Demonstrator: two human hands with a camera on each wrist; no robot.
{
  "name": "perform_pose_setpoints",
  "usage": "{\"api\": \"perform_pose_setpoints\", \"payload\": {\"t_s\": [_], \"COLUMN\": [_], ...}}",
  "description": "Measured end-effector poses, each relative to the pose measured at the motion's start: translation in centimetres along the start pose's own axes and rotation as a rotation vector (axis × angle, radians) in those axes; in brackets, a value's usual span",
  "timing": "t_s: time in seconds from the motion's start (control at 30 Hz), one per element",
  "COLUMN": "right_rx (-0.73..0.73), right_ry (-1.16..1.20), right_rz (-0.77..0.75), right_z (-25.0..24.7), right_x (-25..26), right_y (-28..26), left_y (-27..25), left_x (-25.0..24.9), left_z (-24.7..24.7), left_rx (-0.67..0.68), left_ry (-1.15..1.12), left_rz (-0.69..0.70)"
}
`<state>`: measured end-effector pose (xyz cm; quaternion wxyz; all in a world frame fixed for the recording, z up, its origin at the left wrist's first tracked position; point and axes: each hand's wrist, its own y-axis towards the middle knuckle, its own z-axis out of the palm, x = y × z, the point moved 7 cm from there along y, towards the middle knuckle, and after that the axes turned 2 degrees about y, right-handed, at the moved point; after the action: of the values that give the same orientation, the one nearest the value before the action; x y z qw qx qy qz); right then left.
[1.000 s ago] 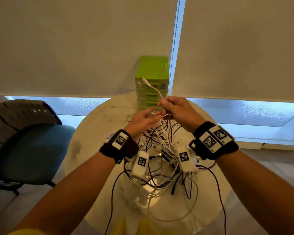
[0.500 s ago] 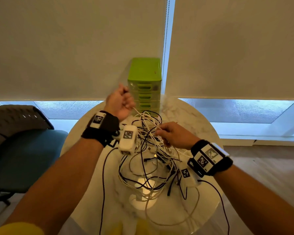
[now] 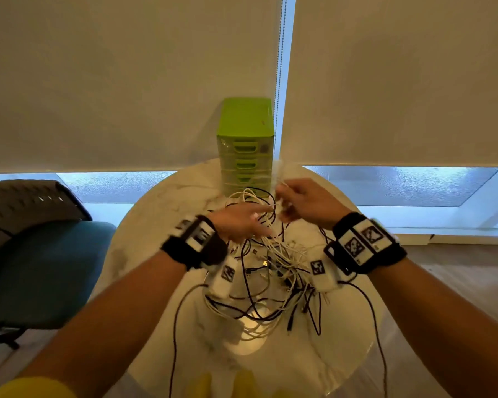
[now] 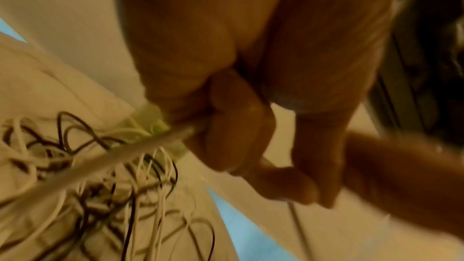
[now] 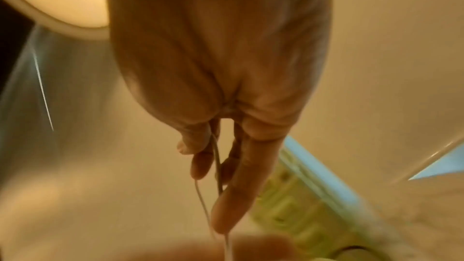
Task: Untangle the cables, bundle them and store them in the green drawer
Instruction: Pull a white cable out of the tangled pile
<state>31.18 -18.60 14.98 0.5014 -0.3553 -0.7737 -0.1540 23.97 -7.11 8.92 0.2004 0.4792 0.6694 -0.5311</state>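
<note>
A tangle of white and black cables lies in the middle of the round marble table. The green drawer unit stands at the table's far edge, all drawers closed. Both hands hover close together above the tangle, just in front of the drawers. My left hand has its fingers curled round a taut white cable that runs down into the pile. My right hand pinches a thin white cable between thumb and fingers; its blurred end sticks up above the hand.
A teal chair with a grey back stands left of the table. Lowered roller blinds and a bead chain hang behind the drawer unit. Black leads trail from the wrist cameras over the table's near edge.
The left hand, raised up and to the left half a second ago, has come back down to the middle. The right hand has risen from the pile to meet it.
</note>
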Motion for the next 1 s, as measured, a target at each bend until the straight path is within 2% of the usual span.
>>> {"api": "perform_pose_setpoints", "payload": {"t_s": [0.03,0.1,0.2,0.27,0.3,0.4,0.43,0.47,0.53,0.6,0.67,0.83,0.93,1.0], "right_rx": [0.014,-0.020,-0.149,-0.158,-0.093,0.282,0.376,0.400,0.311,0.186,0.070,-0.049,-0.249,-0.481], "right_ry": [0.097,0.221,0.273,0.255,0.218,0.007,-0.111,-0.253,-0.443,-0.360,-0.193,0.136,0.327,0.506], "right_rz": [-0.077,-0.211,-0.347,-0.321,-0.261,-0.027,0.005,-0.007,0.003,0.111,0.132,0.020,0.123,0.225], "right_z": [0.3,0.0,-2.1,-2.6,-1.9,3.4,5.3,6.7,7.2,6.0,4.3,0.9,-2.3,-5.1], "right_x": [2.4,6.2,7.8,6.1,4.4,-1.1,-2.8,-4.3,-6.7,-8.0,-6.9,-0.1,-2.3,-6.2], "right_y": [-0.2,-0.7,-1.3,-1.3,-1.2,-1.5,-1.7,-1.6,-1.1,-0.5,-0.1,-0.1,-1.1,-2.6], "left_y": [0.4,0.7,0.5,0.1,-0.2,-1.4,-1.8,-2.5,-3.9,-5.0,-5.2,-2.3,-1.4,-1.2], "left_x": [0.0,-0.2,-0.5,-1.2,-1.5,-3.2,-3.9,-5.0,-6.6,-7.3,-6.6,-1.5,0.1,-0.2], "left_z": [2.4,5.3,4.5,2.3,1.2,-1.7,-2.6,-3.7,-6.8,-10.0,-11.1,-5.0,-1.4,-0.6], "left_rx": [0.081,0.143,0.034,-0.068,-0.106,-0.183,-0.187,-0.183,-0.196,-0.228,-0.213,-0.025,0.098,0.123], "left_ry": [0.066,0.061,-0.158,-0.289,-0.338,-0.496,-0.569,-0.668,-0.871,-0.998,-1.004,-0.882,-0.794,-0.706], "left_rz": [0.002,0.006,0.028,0.096,0.129,0.218,0.264,0.306,0.399,0.473,0.482,0.208,0.069,0.050]}}
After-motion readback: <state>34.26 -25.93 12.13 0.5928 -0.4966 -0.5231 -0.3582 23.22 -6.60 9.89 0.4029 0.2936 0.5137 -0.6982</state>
